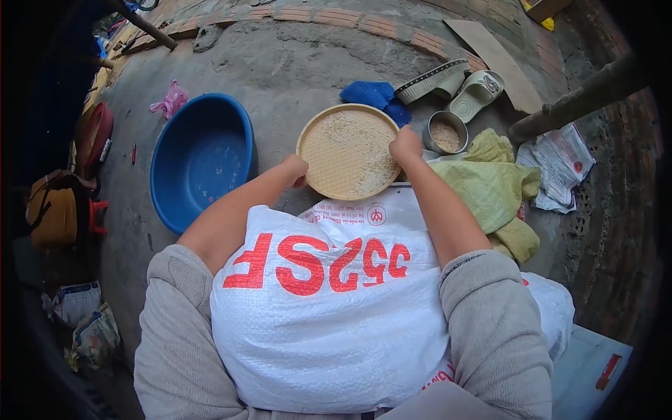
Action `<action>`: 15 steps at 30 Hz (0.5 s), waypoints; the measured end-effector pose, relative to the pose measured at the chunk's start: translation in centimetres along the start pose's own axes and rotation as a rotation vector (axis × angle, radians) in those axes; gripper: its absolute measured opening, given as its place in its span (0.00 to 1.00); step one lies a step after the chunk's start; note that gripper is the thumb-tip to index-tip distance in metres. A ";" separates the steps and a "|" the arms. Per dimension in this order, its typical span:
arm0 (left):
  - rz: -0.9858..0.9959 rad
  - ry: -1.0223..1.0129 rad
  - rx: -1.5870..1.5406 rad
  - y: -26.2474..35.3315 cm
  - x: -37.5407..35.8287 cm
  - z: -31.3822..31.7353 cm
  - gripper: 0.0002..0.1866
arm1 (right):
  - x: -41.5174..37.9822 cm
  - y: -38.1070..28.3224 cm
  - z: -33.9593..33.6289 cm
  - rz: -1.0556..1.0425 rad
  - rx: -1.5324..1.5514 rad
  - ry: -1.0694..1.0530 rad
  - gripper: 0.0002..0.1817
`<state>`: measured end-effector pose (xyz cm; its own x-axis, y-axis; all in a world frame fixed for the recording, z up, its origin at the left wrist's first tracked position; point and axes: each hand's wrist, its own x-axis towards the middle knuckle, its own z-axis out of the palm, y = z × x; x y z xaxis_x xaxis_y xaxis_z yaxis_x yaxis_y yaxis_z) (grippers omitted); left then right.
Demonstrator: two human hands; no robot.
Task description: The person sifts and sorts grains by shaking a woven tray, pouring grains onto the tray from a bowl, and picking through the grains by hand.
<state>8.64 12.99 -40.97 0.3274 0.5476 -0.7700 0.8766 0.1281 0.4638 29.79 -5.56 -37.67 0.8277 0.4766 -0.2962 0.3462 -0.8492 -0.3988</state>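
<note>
Over the bare concrete floor, I have both hands clamped on the round woven bamboo winnowing tray [348, 151]: my left hand [295, 170] is closed on its near-left rim, my right hand [406, 145] closed on its right rim, fingers curled over the edge. That tray hangs just beyond the big white woven plastic sack [329, 315] on my lap, with a thin layer of pale grain spread across it. To my mind, doing this well means keeping the tray level, with an even grip on both sides, so no grain slides over the lip. A large blue plastic basin [201, 159] sits to the left, a small metal tin of grain [445, 132] just right of the tray, beside a crumpled yellow-green sack [490, 185]. Red print on the white sack reads "552F", upside down from my view; a small red logo sits above it, its fine text too small to read.
</note>
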 end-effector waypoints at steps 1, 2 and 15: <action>-0.042 0.024 -0.028 -0.7 0.5 0.4 0.09 | 0.4 -0.1 1.0 -0.008 0.008 0.005 0.19; -0.064 0.018 -0.031 -1.3 1.1 0.6 0.09 | 0.6 0.0 1.9 -0.005 0.001 -0.016 0.19; 0.460 0.786 0.523 0.7 0.8 3.3 0.18 | -1.8 1.6 4.0 -0.830 -0.212 0.413 0.24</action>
<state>10.65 10.80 -42.71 0.5106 0.8596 0.0208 0.8303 -0.4992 0.2477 27.06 -6.92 -41.22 0.3580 0.8625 0.3577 0.9333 -0.3185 -0.1660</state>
